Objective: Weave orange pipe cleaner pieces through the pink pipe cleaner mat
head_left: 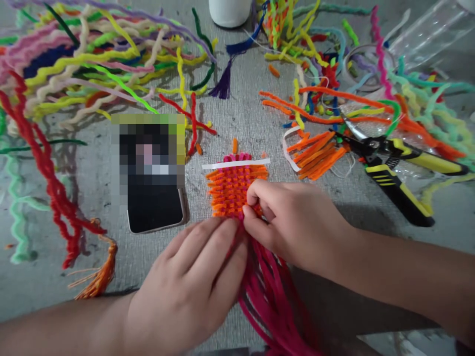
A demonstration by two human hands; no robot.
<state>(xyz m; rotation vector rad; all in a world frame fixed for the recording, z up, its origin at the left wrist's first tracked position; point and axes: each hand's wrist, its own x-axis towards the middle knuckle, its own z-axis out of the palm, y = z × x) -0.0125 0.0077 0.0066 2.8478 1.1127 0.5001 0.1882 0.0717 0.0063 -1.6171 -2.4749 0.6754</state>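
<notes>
A small woven patch of orange and pink pipe cleaners (226,190) lies on the table in front of me. From its lower edge, long loose pink pipe cleaners (269,296) trail toward me. My left hand (193,277) is closed at the bottom edge of the patch, its fingers on the pink strands. Thumb and forefinger of my right hand (297,217) pinch the lower right part of the weave; the exact strand is hidden. Across the top of the patch runs a thin white strip (237,164), with short pink ends above it.
A phone (155,210) lies left of the weave. Yellow-and-black pliers (393,173) rest at right beside cut orange pipe cleaners (319,155). Heaps of coloured pipe cleaners (96,64) spread at upper left and right. A clear bottle (434,32) lies at upper right.
</notes>
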